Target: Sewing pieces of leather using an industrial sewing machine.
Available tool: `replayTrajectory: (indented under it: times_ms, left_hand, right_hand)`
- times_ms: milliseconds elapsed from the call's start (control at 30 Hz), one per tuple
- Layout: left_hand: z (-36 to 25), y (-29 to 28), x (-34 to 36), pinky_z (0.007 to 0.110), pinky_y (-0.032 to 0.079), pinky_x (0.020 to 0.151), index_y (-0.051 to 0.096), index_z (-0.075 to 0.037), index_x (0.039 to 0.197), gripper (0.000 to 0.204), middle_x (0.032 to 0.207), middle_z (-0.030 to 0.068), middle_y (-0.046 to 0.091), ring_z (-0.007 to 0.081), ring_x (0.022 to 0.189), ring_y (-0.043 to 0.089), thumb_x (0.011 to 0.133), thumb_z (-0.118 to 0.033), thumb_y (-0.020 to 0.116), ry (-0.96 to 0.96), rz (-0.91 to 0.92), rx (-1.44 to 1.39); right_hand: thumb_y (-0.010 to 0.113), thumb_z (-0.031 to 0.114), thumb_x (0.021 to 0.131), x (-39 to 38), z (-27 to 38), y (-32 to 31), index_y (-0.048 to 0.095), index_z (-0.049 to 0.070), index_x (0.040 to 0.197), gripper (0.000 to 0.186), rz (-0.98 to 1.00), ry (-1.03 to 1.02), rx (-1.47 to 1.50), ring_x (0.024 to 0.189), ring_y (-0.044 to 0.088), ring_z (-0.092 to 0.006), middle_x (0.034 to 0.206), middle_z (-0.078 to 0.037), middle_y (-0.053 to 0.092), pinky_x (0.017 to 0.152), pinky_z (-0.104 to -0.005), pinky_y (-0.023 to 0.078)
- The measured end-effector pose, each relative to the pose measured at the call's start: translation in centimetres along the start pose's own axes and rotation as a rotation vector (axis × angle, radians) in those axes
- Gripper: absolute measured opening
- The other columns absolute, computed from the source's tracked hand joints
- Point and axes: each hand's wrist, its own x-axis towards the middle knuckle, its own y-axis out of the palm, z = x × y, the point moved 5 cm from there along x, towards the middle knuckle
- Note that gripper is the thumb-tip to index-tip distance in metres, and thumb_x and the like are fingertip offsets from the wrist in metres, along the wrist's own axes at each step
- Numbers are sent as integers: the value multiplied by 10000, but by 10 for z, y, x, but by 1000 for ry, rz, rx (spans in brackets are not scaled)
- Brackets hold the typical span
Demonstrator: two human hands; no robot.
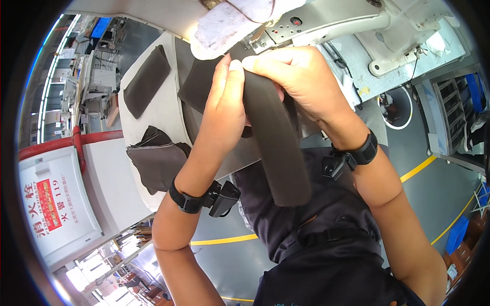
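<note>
Both my hands pinch the top end of a dark fabric strip at the sewing machine.

Nearest, the dark fabric strip [278,153] hangs from my grip down over my lap; it looks matte, flat and limp, its lower end cut square; my left hand [222,107] presses thumb and fingers on its upper edge, my right hand [301,76] is curled tight round the same end; I judge I am lining up that end, and the next move calls for keeping the edges flush; beyond, the sewing machine [326,20] stands over the table [163,109]; a stack of dark pieces [158,160] lies to the left, another dark piece [147,80] farther off.
</note>
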Motion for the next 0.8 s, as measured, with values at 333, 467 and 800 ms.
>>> replayTrajectory:
  times_ms: [333,467,800]
  left_hand:
    - [2,-6,17,287,519,899,431,-29,1516,530,1245,72,654,132,1090,634,1112,-371,414,141,-163,7]
    - [47,-24,45,278,484,976,485,-19,1479,467,1280,70,649,136,1119,622,1109,-299,432,89,-204,-182]
    - [30,-13,53,465,345,1148,565,8,1364,636,1437,196,526,361,1383,428,793,-217,731,766,25,1026]
  right_hand:
    - [693,259,973,-4,7,-9,753,-7,873,290,30,-13,-93,640,593,-47,727,-2,684,580,-222,467]
    - [671,167,1004,-15,7,-4,725,-16,995,191,54,13,37,718,611,-35,821,20,703,634,-219,497]
    - [648,185,1016,-70,-9,-105,724,-9,1034,209,-366,-79,-668,688,655,-113,824,-51,701,596,-268,502]
